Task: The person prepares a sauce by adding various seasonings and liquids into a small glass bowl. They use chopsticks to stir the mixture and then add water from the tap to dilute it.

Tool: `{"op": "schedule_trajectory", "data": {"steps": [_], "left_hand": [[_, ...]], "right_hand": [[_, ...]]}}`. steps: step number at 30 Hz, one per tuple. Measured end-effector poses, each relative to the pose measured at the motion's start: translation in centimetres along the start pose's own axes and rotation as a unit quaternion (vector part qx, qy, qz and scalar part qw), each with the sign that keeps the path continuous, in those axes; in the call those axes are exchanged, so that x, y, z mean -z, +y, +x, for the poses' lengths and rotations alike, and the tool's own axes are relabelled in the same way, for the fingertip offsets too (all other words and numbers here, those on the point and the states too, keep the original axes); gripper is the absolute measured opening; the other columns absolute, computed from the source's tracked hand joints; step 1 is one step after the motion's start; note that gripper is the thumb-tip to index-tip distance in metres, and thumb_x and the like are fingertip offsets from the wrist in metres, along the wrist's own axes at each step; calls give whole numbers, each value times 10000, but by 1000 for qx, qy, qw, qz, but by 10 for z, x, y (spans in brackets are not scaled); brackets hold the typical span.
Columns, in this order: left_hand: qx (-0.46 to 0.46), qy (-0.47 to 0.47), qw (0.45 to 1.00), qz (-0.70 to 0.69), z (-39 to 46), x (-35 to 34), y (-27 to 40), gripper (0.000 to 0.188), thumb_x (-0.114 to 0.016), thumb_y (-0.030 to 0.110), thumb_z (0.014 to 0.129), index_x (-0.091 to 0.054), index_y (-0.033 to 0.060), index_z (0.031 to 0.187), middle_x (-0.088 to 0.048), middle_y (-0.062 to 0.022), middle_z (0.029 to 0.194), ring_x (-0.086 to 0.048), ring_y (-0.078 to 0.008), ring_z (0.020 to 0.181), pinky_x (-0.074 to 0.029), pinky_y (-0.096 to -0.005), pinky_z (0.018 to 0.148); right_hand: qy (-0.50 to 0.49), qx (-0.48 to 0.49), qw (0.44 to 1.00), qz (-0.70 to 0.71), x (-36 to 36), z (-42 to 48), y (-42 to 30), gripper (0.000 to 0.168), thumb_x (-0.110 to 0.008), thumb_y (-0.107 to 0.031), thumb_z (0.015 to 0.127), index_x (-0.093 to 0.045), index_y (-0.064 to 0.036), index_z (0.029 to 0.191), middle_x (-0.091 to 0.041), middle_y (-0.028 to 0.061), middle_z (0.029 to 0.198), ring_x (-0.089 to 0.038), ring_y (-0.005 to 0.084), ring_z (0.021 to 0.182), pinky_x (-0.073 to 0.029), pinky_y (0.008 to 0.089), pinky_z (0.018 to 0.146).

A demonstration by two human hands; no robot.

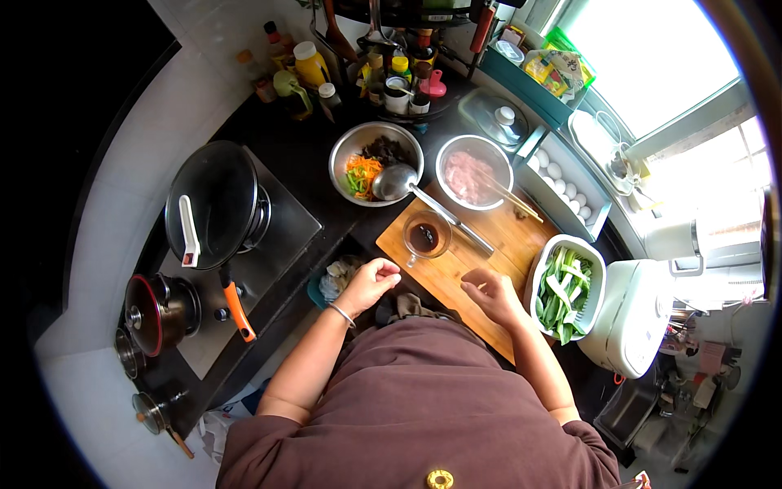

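My left hand (369, 283) hovers just off the left edge of the bamboo cutting board (501, 287), fingers loosely curled, a small gap at the thumb, nothing visible in it. Above the board's right half, my right hand (492, 296) is loosely bent and also appears to hold nothing. Between and beyond them stands a small glass cup (426, 237) of dark liquid. A steel ladle (449, 209) has its bowl in a steel bowl (335, 165) with shredded carrot, green pieces and dark strips. Chopsticks (519, 203) lean in another steel bowl (504, 160) of pale pink sliced meat.
Leafy greens (563, 293) fill a white basket at right, beside a white rice cooker (629, 318). Eggs (559, 183) sit in a long box. At left, a lidded wok (214, 205) with an orange handle and a lidded pot (153, 315) stand on the stove. Bottles (310, 64) line the back.
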State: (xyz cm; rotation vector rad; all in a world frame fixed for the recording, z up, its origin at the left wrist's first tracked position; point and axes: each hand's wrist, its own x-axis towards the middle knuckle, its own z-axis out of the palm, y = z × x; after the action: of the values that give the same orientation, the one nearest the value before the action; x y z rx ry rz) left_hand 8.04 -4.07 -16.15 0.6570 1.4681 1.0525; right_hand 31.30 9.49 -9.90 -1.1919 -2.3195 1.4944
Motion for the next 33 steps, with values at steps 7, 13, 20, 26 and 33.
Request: {"op": "schedule_trajectory", "data": {"steps": [7, 13, 20, 26, 33], "left_hand": [[4, -3, 1000, -12, 1, 0, -7, 175, -596, 117, 844, -554, 22, 986, -584, -16, 834, -546, -72, 741, -457, -202, 680], [-14, 3, 1000, 1, 3, 4, -1, 177, -602, 121, 842, -561, 18, 980, -587, -17, 835, -552, -75, 745, -462, -210, 695], [-30, 4, 999, -14, 12, 9, 0, 174, -596, 110, 845, -564, 13, 986, -586, -19, 828, -549, -76, 742, -460, -208, 689], [-28, -14, 999, -7, 17, 9, 1, 180, -599, 119, 847, -560, 15, 989, -594, -22, 832, -558, -75, 734, -463, -207, 672], [-31, -9, 999, -21, 16, 12, 1, 157, -603, 98, 831, -564, 5, 952, -606, -34, 821, -566, -90, 727, -477, -226, 691]], "right_hand": [[-13, -2, 1000, 5, -4, 6, 2, 200, -625, -183, 812, -632, -8, 907, -657, 118, 818, -628, 200, 649, -503, 301, 615], [-18, 28, 999, -2, -6, 17, -5, 202, -624, -181, 813, -629, -5, 912, -658, 113, 816, -628, 196, 653, -505, 299, 605], [-11, 33, 999, -9, 0, 24, -12, 196, -623, -193, 822, -633, -19, 910, -653, 107, 833, -621, 197, 652, -500, 301, 616], [4, 36, 999, -5, 1, 26, -16, 191, -623, -188, 819, -635, -15, 897, -654, 101, 810, -616, 183, 652, -497, 297, 607], [-1, 40, 999, -4, -6, 24, -18, 183, -622, -180, 816, -637, -14, 890, -653, 100, 790, -615, 180, 646, -495, 295, 599]]}}
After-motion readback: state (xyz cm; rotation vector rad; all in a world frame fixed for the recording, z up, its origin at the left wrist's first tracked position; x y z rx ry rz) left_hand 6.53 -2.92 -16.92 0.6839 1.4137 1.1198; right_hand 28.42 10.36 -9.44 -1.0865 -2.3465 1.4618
